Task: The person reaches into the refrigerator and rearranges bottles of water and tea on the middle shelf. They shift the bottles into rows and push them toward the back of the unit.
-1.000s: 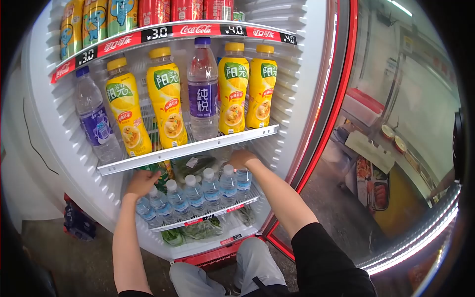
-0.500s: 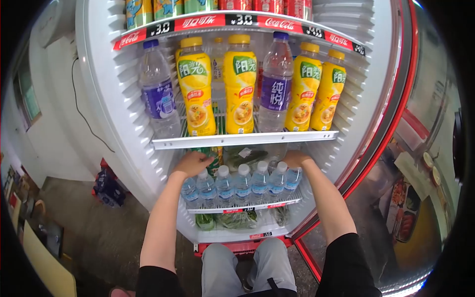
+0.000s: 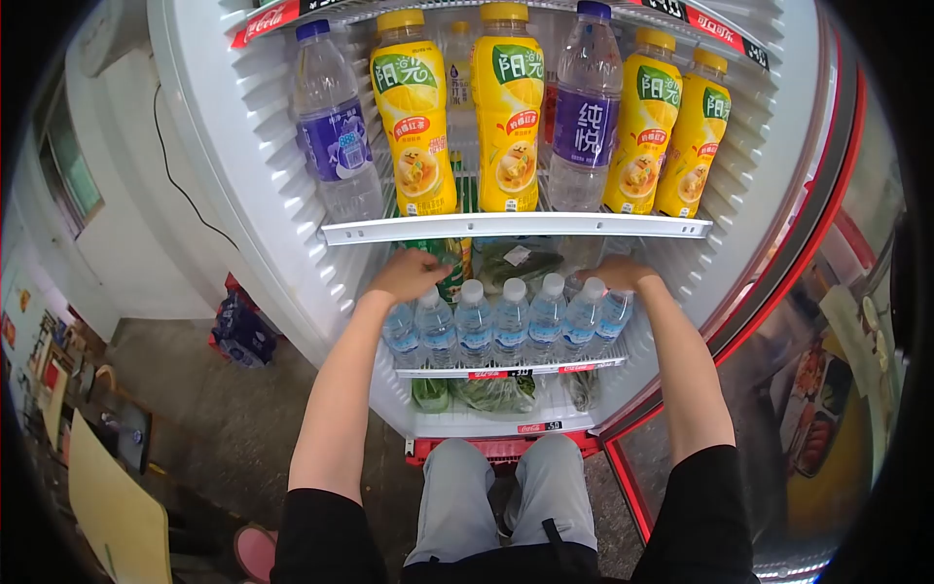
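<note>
Upper cans: no longer shown.
Left hand (image 3: 404,275), right hand (image 3: 626,274): curved near row's ends; grip cannot be told.
Water bottles (image 3: 512,326): lined up on lower shelf (image 3: 438,372).
Room: fridge (image 3: 219,146) flanked by dark floor (image 3: 233,414).

1. Small water bottles (image 3: 512,329): seven in view, clear plastic with pale blue labels, standing upright in a side-by-side row along the front of the lower wire shelf (image 3: 438,373). They stand close together; whether neighbours touch is hard to tell.
2. Middle five of these: white caps on, labels facing forward.
3. Leftmost bottle (image 3: 402,337): upright at the row's left end, its cap hidden from view.
4. Rightmost bottle (image 3: 613,316): upright at the right end, its top also covered.
5. Green bottle (image 3: 450,285): behind the row, toward the left, partly hidden; its full shape cannot be made out.
</note>
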`<state>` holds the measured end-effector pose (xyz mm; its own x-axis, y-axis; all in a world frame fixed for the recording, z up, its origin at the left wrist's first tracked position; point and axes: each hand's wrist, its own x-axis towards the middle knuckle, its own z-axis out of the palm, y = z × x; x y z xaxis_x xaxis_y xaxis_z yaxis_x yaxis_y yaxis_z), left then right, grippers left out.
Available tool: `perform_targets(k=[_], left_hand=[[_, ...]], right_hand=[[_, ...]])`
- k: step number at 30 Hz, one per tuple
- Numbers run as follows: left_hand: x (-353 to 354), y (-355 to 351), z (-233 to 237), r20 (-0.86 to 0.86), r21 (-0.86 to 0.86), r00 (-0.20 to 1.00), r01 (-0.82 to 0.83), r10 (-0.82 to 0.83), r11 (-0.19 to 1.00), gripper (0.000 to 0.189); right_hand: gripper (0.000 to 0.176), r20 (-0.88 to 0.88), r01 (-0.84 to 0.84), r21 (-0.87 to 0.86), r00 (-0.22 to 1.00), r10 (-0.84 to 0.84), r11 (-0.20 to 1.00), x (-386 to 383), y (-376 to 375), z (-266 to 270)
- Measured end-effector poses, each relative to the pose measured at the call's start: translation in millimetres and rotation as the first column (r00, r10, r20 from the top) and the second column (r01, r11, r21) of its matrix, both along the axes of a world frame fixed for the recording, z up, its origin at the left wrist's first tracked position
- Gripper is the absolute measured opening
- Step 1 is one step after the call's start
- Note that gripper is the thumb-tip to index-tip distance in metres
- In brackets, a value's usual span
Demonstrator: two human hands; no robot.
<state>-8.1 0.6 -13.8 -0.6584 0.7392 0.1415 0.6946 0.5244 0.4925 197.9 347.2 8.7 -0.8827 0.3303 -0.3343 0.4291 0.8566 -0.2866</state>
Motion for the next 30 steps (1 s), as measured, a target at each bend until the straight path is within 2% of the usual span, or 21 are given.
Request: perform_targets(k=[6, 9, 12, 15, 18, 21, 24, 27, 30], left_hand=[[-8, 2, -7, 0.052, 0.011, 0.999, -0.005, 0.004, 1.000, 0.047], [-5, 2, -5, 0.016, 0.037, 1.000, -0.001, 0.001, 0.999, 0.047], [-9, 3, -7, 0.028, 0.023, 1.000, -0.008, 0.007, 1.000, 0.047], [-8, 3, -8, 0.010, 0.044, 1.000, -0.007, 0.007, 0.999, 0.047], [-8, 2, -6, -0.015, 0.025, 1.000, 0.007, -0.006, 1.000, 0.046], [-6, 3, -6, -0.021, 0.033, 1.000, -0.004, 0.005, 0.999, 0.046], [-7, 3, -7, -0.015, 0.063, 1.000, 0.007, -0.006, 0.998, 0.047], [-3, 2, -3, -0.041, 0.023, 0.999, -0.008, 0.009, 1.000, 0.046], [1, 1, 4, 0.027, -0.004, 0.999, -0.034, 0.034, 0.999, 0.052]], right_hand=[[0.047, 0.046, -0.046, 0.020, 0.998, 0.045, 0.999, -1, 0, 2], [0.042, -0.001, -0.010, 0.067, 1.000, 0.010, 0.998, -8, 15, -13], [0.063, -0.005, -0.020, 0.083, 1.000, 0.020, 0.996, -14, 30, -29], [0.063, 0.012, -0.059, 0.074, 0.998, 0.058, 0.996, -15, 33, -29], [0.039, -0.042, 0.030, 0.052, 0.999, -0.028, 0.998, -14, 27, -26], [0.038, -0.078, 0.059, 0.053, 0.995, -0.055, 0.997, -14, 30, -32], [0.058, -0.018, -0.019, 0.096, 1.000, 0.021, 0.995, -11, 33, -29], [0.060, -0.010, -0.079, 0.115, 0.997, 0.081, 0.990, -16, 38, -35], [0.060, -0.009, 0.007, 0.068, 1.000, -0.006, 0.998, -9, 27, -24]])
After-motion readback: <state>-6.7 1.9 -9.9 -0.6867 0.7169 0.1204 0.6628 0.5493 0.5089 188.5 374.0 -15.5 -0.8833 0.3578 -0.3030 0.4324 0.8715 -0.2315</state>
